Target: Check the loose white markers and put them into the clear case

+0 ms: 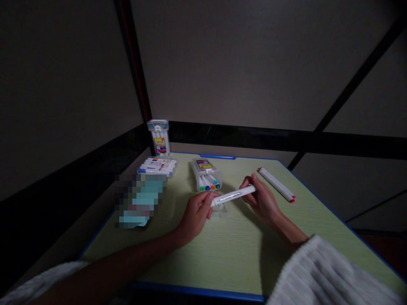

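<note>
My left hand (197, 210) and my right hand (262, 199) both grip one white marker (233, 195), held level a little above the pale green table (229, 250). The left fingers pinch its left end, the right fingers wrap its right end. Just behind the marker lies an open clear marker case (206, 173) with several coloured marker caps showing at its mouth. Beneath the held marker a small clear lid (220, 210) lies on the table. A pair of white markers with red ends (276, 184) lies to the right of my right hand.
A second marker pack (157, 166) lies flat at the back left, and a third pack (159, 137) stands upright behind it. A blurred bluish object (140, 201) sits at the left edge. The table has a blue rim (197, 291); dark walls close in behind.
</note>
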{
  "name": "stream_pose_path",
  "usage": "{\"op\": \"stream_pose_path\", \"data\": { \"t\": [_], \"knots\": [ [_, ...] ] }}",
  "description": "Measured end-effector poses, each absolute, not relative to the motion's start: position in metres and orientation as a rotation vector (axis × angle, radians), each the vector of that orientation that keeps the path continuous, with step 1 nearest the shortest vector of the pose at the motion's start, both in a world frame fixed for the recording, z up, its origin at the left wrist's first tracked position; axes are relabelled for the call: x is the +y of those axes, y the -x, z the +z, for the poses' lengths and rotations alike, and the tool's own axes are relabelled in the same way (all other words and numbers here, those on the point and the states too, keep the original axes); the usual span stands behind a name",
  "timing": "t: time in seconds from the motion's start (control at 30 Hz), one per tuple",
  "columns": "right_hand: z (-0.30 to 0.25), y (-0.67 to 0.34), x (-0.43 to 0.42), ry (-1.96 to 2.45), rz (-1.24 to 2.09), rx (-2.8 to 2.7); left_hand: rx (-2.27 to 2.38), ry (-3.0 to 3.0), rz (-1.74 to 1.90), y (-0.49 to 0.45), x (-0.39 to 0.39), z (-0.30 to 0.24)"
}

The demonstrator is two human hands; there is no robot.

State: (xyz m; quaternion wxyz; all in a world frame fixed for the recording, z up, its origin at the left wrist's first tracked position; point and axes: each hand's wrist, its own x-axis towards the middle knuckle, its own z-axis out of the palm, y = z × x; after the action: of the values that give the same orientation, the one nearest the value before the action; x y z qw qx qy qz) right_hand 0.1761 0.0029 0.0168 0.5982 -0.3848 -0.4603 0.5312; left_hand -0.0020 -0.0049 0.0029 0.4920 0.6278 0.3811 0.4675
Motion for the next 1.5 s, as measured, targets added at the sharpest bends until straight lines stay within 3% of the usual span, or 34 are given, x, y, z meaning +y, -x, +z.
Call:
{"op": "stream_pose_path", "data": {
  "t": [1.5],
  "knots": [
    [0.0159,-0.1787,0.0061,0.996,1.263,-1.023,0.941,-1.498,1.211,0.0007,-0.0082,0.0083]
  ]
}}
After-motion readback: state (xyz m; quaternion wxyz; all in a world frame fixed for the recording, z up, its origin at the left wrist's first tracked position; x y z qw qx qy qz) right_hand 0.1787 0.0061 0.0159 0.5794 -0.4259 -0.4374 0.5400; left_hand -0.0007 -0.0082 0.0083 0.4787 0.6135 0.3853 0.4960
